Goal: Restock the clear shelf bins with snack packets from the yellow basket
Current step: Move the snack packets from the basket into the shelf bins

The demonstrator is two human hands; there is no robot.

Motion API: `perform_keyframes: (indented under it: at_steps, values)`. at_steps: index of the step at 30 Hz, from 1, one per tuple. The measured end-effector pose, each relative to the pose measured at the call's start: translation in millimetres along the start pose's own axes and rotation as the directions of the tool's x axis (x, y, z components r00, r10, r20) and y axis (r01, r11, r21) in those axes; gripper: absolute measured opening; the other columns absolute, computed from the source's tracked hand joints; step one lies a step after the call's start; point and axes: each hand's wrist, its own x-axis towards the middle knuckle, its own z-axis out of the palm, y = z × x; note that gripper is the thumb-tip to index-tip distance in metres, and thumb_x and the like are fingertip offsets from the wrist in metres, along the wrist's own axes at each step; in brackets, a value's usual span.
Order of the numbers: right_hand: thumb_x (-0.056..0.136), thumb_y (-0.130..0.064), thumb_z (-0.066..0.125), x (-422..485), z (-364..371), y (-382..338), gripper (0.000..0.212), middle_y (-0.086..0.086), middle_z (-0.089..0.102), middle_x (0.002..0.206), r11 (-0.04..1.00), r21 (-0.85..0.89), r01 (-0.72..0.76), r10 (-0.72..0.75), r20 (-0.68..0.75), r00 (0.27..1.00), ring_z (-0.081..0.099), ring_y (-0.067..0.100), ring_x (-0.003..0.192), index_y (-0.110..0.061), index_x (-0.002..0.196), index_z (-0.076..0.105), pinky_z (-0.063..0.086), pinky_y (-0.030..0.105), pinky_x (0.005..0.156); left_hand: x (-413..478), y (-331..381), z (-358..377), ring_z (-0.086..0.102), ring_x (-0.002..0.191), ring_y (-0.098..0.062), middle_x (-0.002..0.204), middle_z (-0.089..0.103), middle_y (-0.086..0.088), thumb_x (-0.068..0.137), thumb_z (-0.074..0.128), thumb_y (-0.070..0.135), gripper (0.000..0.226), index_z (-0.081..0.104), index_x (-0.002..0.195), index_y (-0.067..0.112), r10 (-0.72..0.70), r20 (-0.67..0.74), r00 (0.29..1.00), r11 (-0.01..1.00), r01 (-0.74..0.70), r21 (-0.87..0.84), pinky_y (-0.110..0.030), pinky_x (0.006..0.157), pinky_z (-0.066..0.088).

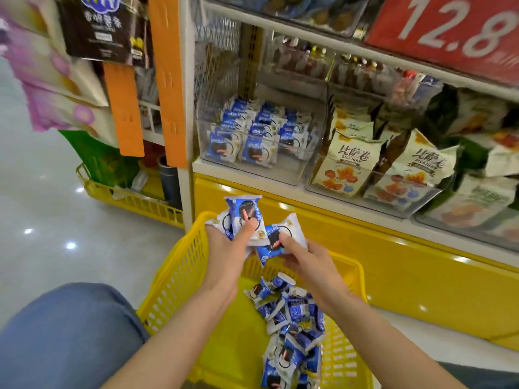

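Shelf unit: white-framed store fixture filling the upper and right frame, with a yellow base panel below its lowest ledge and a red price sign at upper right. Floor: pale, glossy, with lamp reflections, at left. Yellow basket: slatted plastic, lower centre, just in front of the base panel. It holds a loose heap of blue-and-white snack packets lying at all angles. Clear shelf bin: open-topped, on the lowest ledge at centre. It is partly filled with matching packets stood on edge in rows running front to back, with room left above them. Neighbouring bin: to its right, holding beige packets. Left hand: raised over the basket's far rim, fingers curled behind a bundle of several packets and thumb pressed flat on the front one. That packet stands upright, its long axis pointing up the frame toward the bin. Right hand: beside it and slightly lower, thumb and fingers pinching a single packet that tilts toward the bundle and seems to touch it. Key relation: the bin lies directly above the hands in the frame, its front wall a short way beyond the bundle's top edge. The left hand is the nearer, so it likely delivers first, upward and over that wall.
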Motion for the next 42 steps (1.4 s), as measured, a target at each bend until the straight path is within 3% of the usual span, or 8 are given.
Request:
perform_keyframes:
  at_steps: [5,8,11,15,20,26,32,42]
  values:
    - [0.071,-0.030,0.079,0.5,-7.2,-39.3,0.043,-0.003,0.071,0.096,0.965,-0.250,0.075,-0.040,0.141,0.989,0.070,0.009,0.083,-0.025,0.109,0.059,0.056,0.023,0.068,18.4,32.5,-0.8,0.069,0.074,-0.002,0.099,0.066,0.002,0.082,0.069,0.012,0.034,0.047,0.107,0.017,0.035,0.176,0.984,0.990,-0.058,0.131,-0.018,0.053,0.052]
    - [0.076,-0.036,0.074,3.3,-5.1,-61.2,0.023,-0.025,0.067,0.070,0.880,-0.436,0.188,-0.096,0.223,0.970,0.061,-0.011,0.061,-0.037,0.092,0.059,0.041,0.004,0.052,29.9,48.8,0.0,0.069,0.084,-0.008,0.106,0.066,0.002,0.081,0.069,0.015,0.039,0.045,0.112,0.017,0.015,0.272,0.962,0.979,-0.069,0.192,-0.023,0.059,0.055]
    - [0.078,-0.041,0.068,12.2,-1.5,-81.8,0.011,-0.025,0.063,0.055,0.826,-0.520,0.217,-0.128,0.201,0.971,0.053,-0.008,0.047,-0.038,0.085,0.060,0.034,0.006,0.042,42.0,60.5,-0.1,0.069,0.074,-0.004,0.097,0.067,0.005,0.082,0.067,0.012,0.031,0.046,0.104,0.019,0.006,0.290,0.957,0.992,-0.042,0.115,-0.019,0.053,0.053]
    - [0.070,-0.049,0.070,30.7,-2.5,-120.9,0.024,-0.007,0.072,0.081,0.764,-0.609,0.215,-0.177,0.123,0.977,0.067,0.011,0.075,-0.031,0.087,0.068,0.050,0.026,0.064,59.9,69.1,-3.0,0.070,0.073,-0.008,0.098,0.067,0.002,0.082,0.067,0.015,0.036,0.044,0.110,0.022,-0.026,0.264,0.964,1.000,0.021,0.020,-0.020,0.052,0.053]
    - [0.073,-0.032,0.076,73.6,-6.5,-184.6,0.025,-0.002,0.073,0.085,0.822,-0.502,0.270,-0.336,-0.045,0.941,0.069,0.012,0.078,-0.020,0.093,0.066,0.056,0.030,0.072,82.6,75.7,-3.6,0.069,0.083,-0.015,0.107,0.065,-0.002,0.080,0.069,0.016,0.049,0.041,0.120,0.022,-0.061,0.250,0.966,0.998,0.067,-0.018,-0.025,0.057,0.057]
    - [0.076,-0.033,0.076,149.6,1.9,-217.8,0.047,0.002,0.060,0.102,0.521,-0.838,0.164,-0.481,-0.129,0.867,0.056,0.017,0.091,-0.012,0.113,0.057,0.045,0.027,0.077,106.1,80.3,-4.4,0.069,0.079,-0.014,0.108,0.066,-0.005,0.081,0.069,0.016,0.052,0.041,0.124,0.018,-0.053,0.245,0.968,0.998,0.057,-0.010,-0.023,0.053,0.054]
    - [0.086,-0.027,0.067,197.6,4.0,-204.6,0.045,0.012,0.058,0.120,-0.094,-0.996,0.002,-0.326,0.032,0.945,0.056,0.027,0.101,-0.011,0.124,0.050,0.041,0.031,0.074,119.2,85.0,-5.6,0.069,0.069,-0.008,0.100,0.068,-0.002,0.081,0.069,0.015,0.051,0.044,0.124,0.019,-0.029,0.244,0.969,0.998,0.042,-0.050,-0.019,0.049,0.050]
    - [0.082,-0.018,0.071,215.9,18.3,-190.0,0.053,0.012,0.053,0.125,-0.215,-0.976,0.023,-0.146,0.055,0.988,0.054,0.027,0.110,-0.011,0.130,0.049,0.044,0.034,0.090,127.8,84.5,-0.4,0.068,0.076,-0.013,0.104,0.064,-0.003,0.078,0.072,0.018,0.055,0.041,0.123,0.020,-0.050,0.207,0.977,0.996,0.063,-0.057,-0.019,0.049,0.052]
